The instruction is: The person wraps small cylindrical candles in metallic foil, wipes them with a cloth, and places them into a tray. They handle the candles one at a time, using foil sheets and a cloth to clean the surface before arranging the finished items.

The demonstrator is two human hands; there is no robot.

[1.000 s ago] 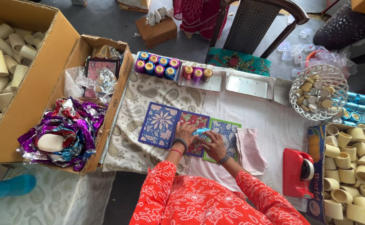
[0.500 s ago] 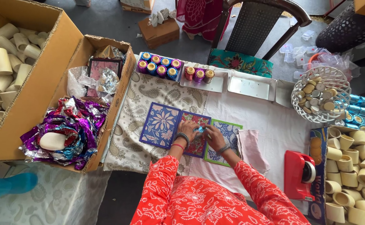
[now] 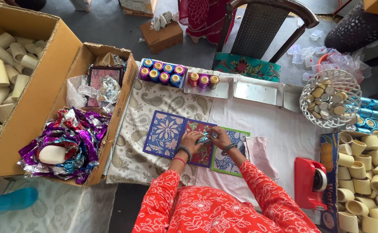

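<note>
Since the earlier frames, both hands are staying together over the patterned mats, with only slight shifting. The left hand (image 3: 192,141) and right hand (image 3: 220,138) are meeting at a small blue foil-covered piece (image 3: 204,139), fingers curled narrowly and pinching it between them. The piece is sitting above the red mat (image 3: 202,154), between the blue mat (image 3: 165,133) and the green-edged mat (image 3: 225,162). A red tape dispenser (image 3: 310,183) is standing well apart to the right.

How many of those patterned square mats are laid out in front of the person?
3, side by side on the table: a blue floral mat on the left, a red mat partly under both hands, and a green-edged mat on the right. More could be hidden beneath.
</note>
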